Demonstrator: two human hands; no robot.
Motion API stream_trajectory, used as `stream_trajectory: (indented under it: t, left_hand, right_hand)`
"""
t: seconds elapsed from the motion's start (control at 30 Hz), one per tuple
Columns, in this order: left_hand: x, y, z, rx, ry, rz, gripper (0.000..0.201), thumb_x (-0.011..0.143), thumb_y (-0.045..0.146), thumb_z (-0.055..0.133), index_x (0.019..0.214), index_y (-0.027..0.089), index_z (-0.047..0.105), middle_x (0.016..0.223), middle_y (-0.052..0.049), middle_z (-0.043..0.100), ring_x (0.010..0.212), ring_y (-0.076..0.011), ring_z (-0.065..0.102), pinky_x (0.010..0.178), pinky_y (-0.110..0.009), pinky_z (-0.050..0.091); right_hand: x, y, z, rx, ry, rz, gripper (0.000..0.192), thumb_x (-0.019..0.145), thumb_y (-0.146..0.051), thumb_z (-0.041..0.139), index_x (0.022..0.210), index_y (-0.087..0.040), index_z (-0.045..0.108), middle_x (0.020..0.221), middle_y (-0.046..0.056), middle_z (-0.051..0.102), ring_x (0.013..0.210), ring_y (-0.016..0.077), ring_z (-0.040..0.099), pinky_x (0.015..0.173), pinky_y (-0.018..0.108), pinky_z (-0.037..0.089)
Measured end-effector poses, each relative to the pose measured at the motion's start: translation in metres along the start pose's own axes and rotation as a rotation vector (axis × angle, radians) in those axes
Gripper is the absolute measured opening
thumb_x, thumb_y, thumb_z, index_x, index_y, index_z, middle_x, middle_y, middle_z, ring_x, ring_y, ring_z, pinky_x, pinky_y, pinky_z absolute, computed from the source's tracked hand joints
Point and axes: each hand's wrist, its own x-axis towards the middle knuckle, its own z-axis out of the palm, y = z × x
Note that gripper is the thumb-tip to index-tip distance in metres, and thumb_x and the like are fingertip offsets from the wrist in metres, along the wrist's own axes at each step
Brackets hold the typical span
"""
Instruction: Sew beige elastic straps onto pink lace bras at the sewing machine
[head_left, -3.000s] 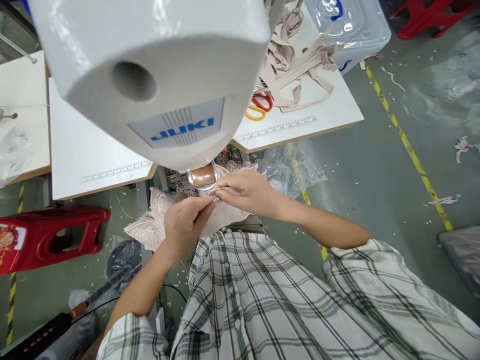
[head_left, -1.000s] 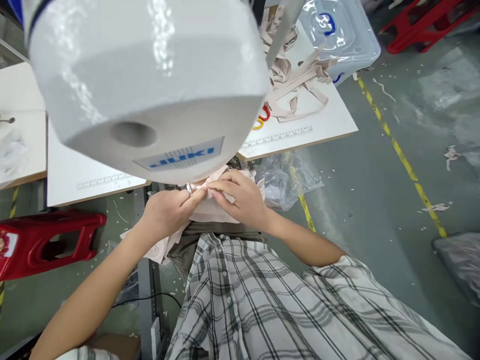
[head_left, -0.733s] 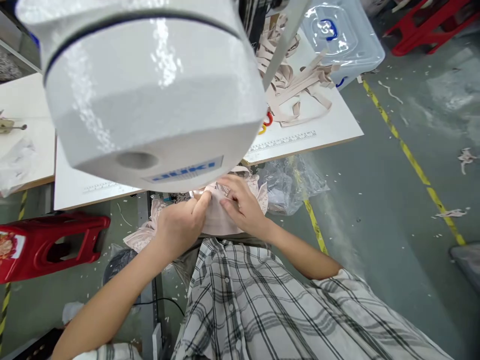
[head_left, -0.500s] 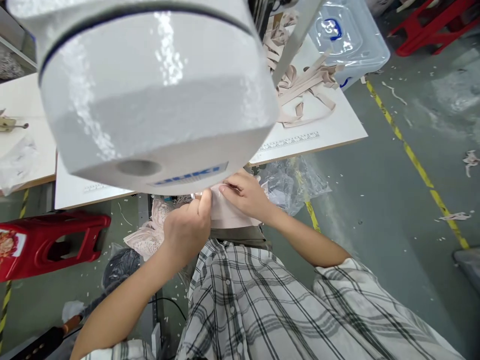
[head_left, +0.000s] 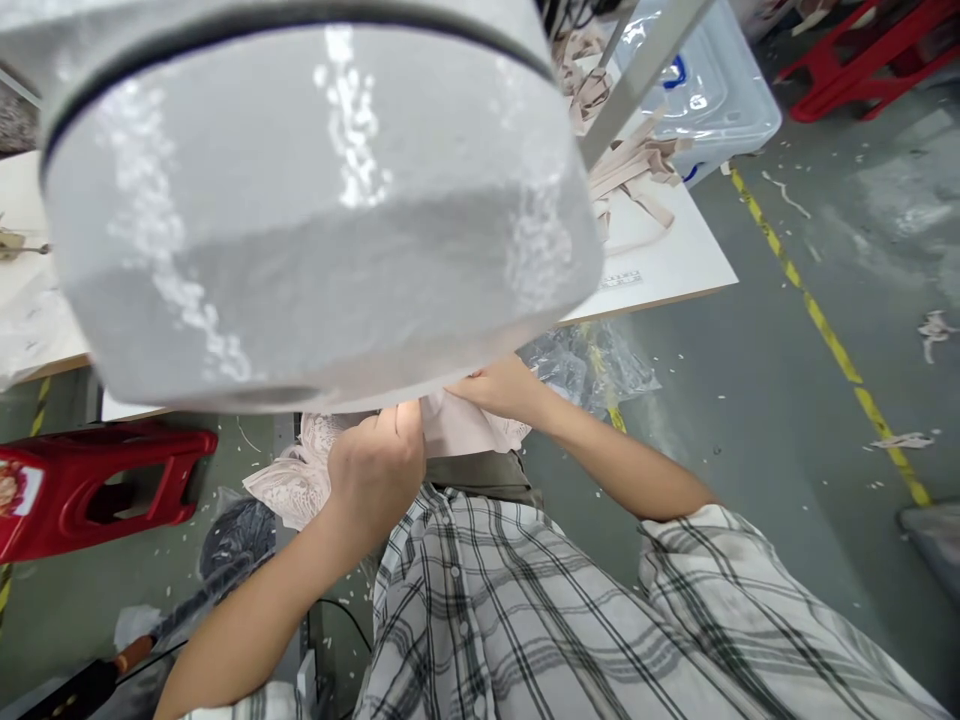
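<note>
The grey-white head of a sewing machine (head_left: 322,230) fills the upper left and hides the needle area. Just below its lower edge, my left hand (head_left: 379,460) has its fingers curled closed on the left side of a pale pink fabric piece (head_left: 457,428). My right hand (head_left: 504,388) pinches the fabric's right side, its fingertips partly covered by the machine head. Smooth cloth hangs between the hands toward my lap. Pale pink lace (head_left: 300,475) spreads out left of my left hand.
Pale fabric strips (head_left: 637,185) lie on the white table (head_left: 675,250), beside a clear lidded bin (head_left: 720,100). A red stool (head_left: 105,480) stands at left, another red stool (head_left: 862,70) at far right. Clear plastic (head_left: 592,365) lies beneath the table edge.
My view has shifted, so the machine head covers more of the table and my right fingertips. My right hand has moved slightly right along the fabric; lace now shows below it.
</note>
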Motion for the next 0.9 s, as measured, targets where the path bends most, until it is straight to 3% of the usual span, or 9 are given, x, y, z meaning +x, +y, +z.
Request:
stream_trajectory:
  t: [0.37, 0.57, 0.67, 0.9]
  left_hand:
    - [-0.002, -0.001, 0.004, 0.047, 0.037, 0.017, 0.022, 0.093, 0.015, 0.046, 0.104, 0.017, 0.065, 0.051, 0.000, 0.053, 0.044, -0.0147, 0.050, 0.042, -0.031, 0.017]
    - [0.001, 0.003, 0.003, 0.099, 0.017, 0.027, 0.029, 0.095, 0.018, 0.042, 0.114, 0.015, 0.065, 0.054, -0.001, 0.057, 0.046, -0.0147, 0.055, 0.042, -0.031, 0.019]
    - [-0.003, -0.001, 0.004, 0.077, -0.028, -0.001, 0.030, 0.095, 0.018, 0.043, 0.114, 0.016, 0.065, 0.054, -0.001, 0.057, 0.046, -0.0157, 0.055, 0.043, -0.031, 0.018]
    - [-0.007, -0.006, 0.004, 0.034, -0.029, -0.017, 0.030, 0.093, 0.017, 0.046, 0.116, 0.017, 0.065, 0.057, -0.001, 0.061, 0.049, -0.0153, 0.055, 0.045, -0.030, 0.019]
  right_hand:
    - [0.002, 0.001, -0.002, 0.031, -0.010, -0.015, 0.031, 0.086, -0.022, 0.054, 0.109, -0.018, 0.074, 0.136, 0.009, 0.063, 0.108, 0.0200, 0.066, 0.081, 0.031, 0.056]
    - [-0.001, 0.004, -0.007, 0.002, -0.012, -0.019, 0.028, 0.085, -0.018, 0.052, 0.104, -0.016, 0.072, 0.118, 0.008, 0.069, 0.093, 0.0162, 0.063, 0.075, 0.026, 0.052]
    - [-0.002, 0.005, -0.005, 0.032, -0.011, -0.013, 0.030, 0.086, -0.022, 0.055, 0.110, -0.019, 0.072, 0.118, 0.006, 0.069, 0.083, 0.0131, 0.061, 0.074, 0.026, 0.051]
    - [-0.003, 0.011, -0.003, 0.075, -0.001, -0.005, 0.036, 0.086, -0.024, 0.059, 0.120, -0.019, 0.071, 0.125, 0.007, 0.068, 0.081, 0.0133, 0.062, 0.077, 0.030, 0.054]
